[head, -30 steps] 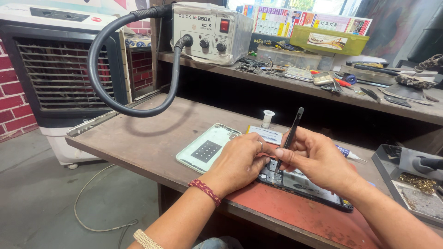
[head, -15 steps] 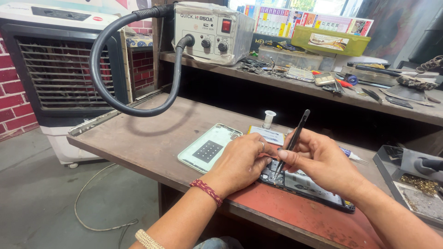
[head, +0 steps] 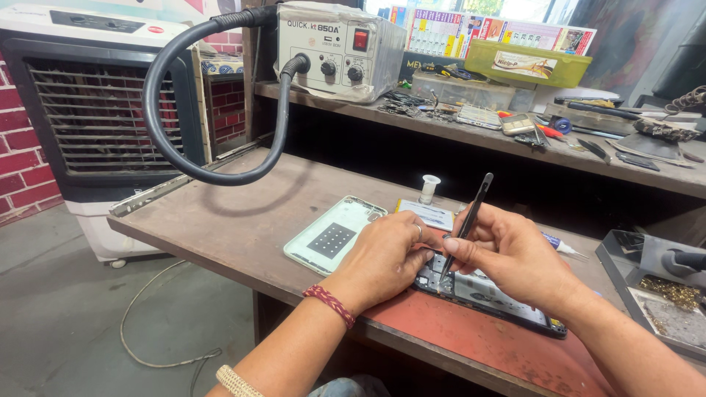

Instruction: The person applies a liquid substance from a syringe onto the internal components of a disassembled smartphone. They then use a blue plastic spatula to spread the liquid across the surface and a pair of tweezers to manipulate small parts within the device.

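Brown wood forms the bench (head: pixel 243 220), with a red mat (head: pixel 471 345) laid along its near edge. In the head view, an opened phone (head: pixel 485 294) is seen lying flat on that mat, its long axis running from the hands toward the lower right, the far end pointing at the right corner of the bench. The left hand (head: pixel 386 257) is pressed down on the phone's near end, its fingers curled shut over the frame. The right hand (head: pixel 515 254) is closed on black tweezers (head: pixel 465 224), which are held steeply tilted: the tips are set down into the phone between the two hands, and the upper end points up and to the right.

Just left of the hands, a pale green back cover (head: pixel 331 234) is laid flat, inner side up, with a dark square patch at its middle. A small white bottle (head: pixel 429 188) is stood upright behind a card (head: pixel 426 215).

At the right edge, a dark tray (head: pixel 610 254) is seen, with brownish loose bits in one compartment and a black tool in another; what the bits are cannot be told. On the shelf (head: pixel 471 136) behind, a yellow-green box (head: pixel 529 62) is kept, closed, beside a grey hot-air station (head: pixel 334 48) whose black hose (head: pixel 158 110) loops down over the bench.
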